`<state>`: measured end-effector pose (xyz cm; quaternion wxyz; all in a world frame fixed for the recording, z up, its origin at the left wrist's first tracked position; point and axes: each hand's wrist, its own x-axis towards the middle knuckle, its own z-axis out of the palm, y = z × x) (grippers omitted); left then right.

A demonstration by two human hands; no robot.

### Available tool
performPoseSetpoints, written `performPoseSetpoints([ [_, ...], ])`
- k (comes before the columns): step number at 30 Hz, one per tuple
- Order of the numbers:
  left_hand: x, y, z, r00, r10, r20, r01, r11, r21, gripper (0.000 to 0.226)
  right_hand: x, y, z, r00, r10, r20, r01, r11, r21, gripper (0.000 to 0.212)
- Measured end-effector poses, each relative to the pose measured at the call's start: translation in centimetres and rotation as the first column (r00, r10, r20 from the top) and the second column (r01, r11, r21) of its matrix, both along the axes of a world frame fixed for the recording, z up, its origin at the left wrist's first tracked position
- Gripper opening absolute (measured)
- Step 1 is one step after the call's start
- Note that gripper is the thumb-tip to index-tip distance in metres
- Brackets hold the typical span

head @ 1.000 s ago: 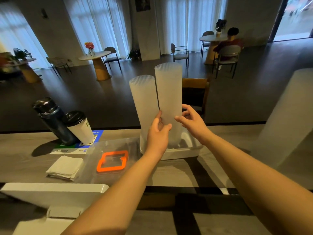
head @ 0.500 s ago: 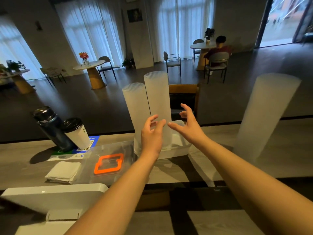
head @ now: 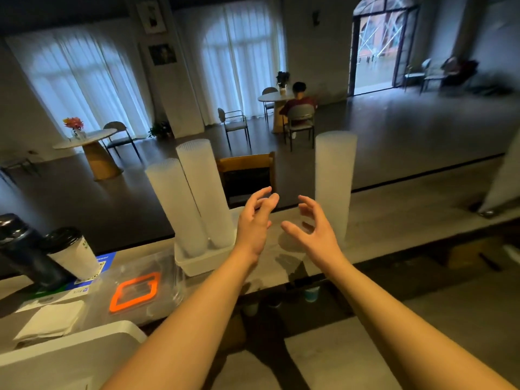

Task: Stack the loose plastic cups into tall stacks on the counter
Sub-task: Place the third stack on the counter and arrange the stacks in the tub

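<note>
Left hand: left hand [head: 253,220] hovers over the bench [head: 394,218], fingers loosely spread, holding nothing.
Right hand: right hand [head: 315,229] beside it, fingers spread and slightly curled, holding nothing, just left of the lone stack.
Tray stacks: two tall cup stacks [head: 194,201], touching and leaning left, stand in a white tray [head: 205,261].
Lone stack: third cup stack [head: 333,184] stands upright on the bench, right of both hands.
Writing: paper cup [head: 76,251] with black lid shows dark print, unreadable; blue card [head: 100,267] beneath carries a QR code.
Other containers: dark flask [head: 26,251] touches the paper cup; clear lid with orange ring [head: 135,291] lies flat.
</note>
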<state>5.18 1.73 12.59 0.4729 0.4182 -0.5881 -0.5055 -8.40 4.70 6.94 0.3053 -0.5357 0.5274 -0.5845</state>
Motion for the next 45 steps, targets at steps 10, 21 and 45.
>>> performPoseSetpoints([
  [10, -6.2, -1.4, -2.8, 0.992, -0.12, 0.044, 0.119, 0.992, 0.028, 0.052, -7.9, 2.6, -1.8, 0.964, -0.258, 0.06, 0.257, 0.966, 0.033, 0.056],
  [21, -9.8, -6.0, -5.1, 0.994, -0.11, 0.005, 0.107, 0.975, 0.196, 0.035, -11.4, -2.4, -2.6, 0.982, -0.116, 0.147, 0.087, 0.979, 0.185, 0.066],
  [45, -2.3, -4.9, 2.1, 0.998, 0.028, -0.048, -0.027, 0.999, 0.019, 0.035, -5.3, -5.0, 5.7, 0.973, 0.208, 0.097, -0.215, 0.974, 0.067, 0.041],
])
